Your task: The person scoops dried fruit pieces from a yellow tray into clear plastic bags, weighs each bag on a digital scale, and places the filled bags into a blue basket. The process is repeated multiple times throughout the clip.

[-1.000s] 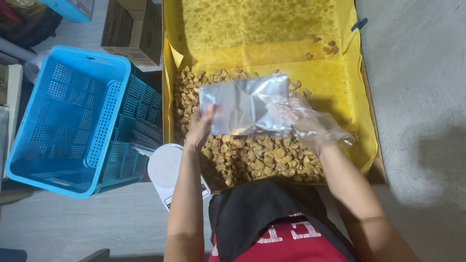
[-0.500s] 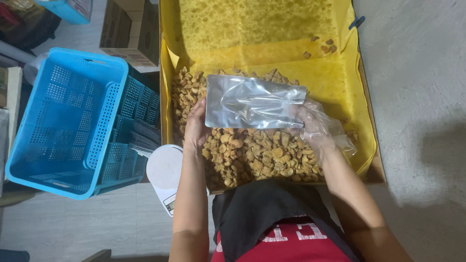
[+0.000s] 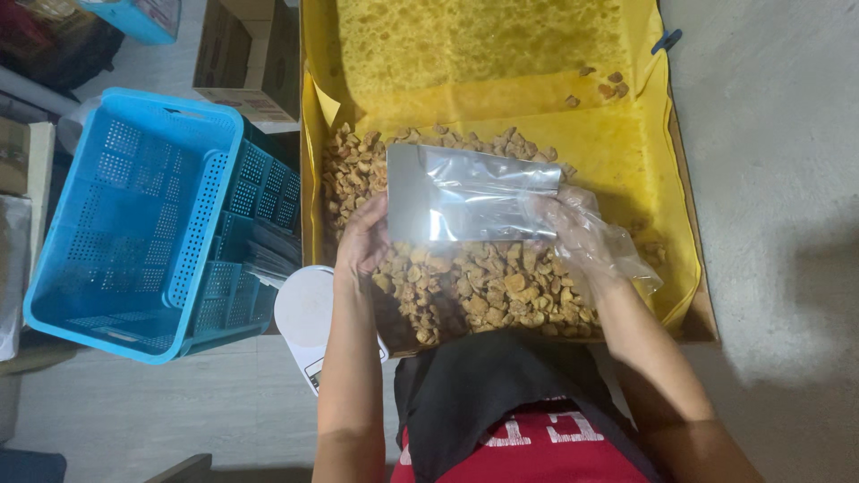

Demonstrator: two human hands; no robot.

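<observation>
We found the left hand (image 3: pixel 362 240) bare and closed on the left edge of a silver foil pouch (image 3: pixel 465 197), fingers curled round it. The right hand (image 3: pixel 582 234), covered by a loose clear plastic glove, gripped the pouch's right end. The pouch lay level between both hands, just above a heap of brown fried snack pieces (image 3: pixel 474 277) in a yellow-lined box (image 3: pixel 644 170). A blue perforated crate (image 3: pixel 125 215) stood on the floor to the left, a white scale (image 3: pixel 309 313) just beside the box.
</observation>
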